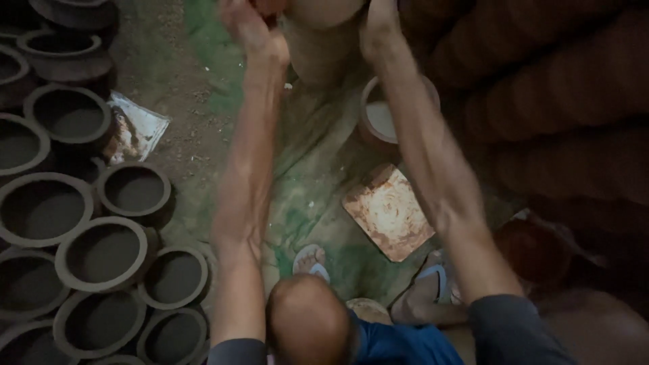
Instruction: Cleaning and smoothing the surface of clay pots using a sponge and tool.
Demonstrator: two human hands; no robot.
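Observation:
Both my arms reach forward to the top edge of the head view. My left hand (pixel 251 32) and my right hand (pixel 378 27) press against opposite sides of a tan clay pot (pixel 324 13), which is cut off by the frame. Just below it is a second tan clay form (pixel 318 57); whether the two touch is unclear. My fingers are partly out of view.
Several dark round clay pots (pixel 101 253) crowd the ground at left. Stacked reddish-brown pots (pixel 561 101) fill the right. A bowl with pale contents (pixel 385 118) and a flat rust-stained slab (pixel 389 213) lie on green sheeting (pixel 304 176). A person's head (pixel 307 321) and sandalled feet (pixel 433 287) are below.

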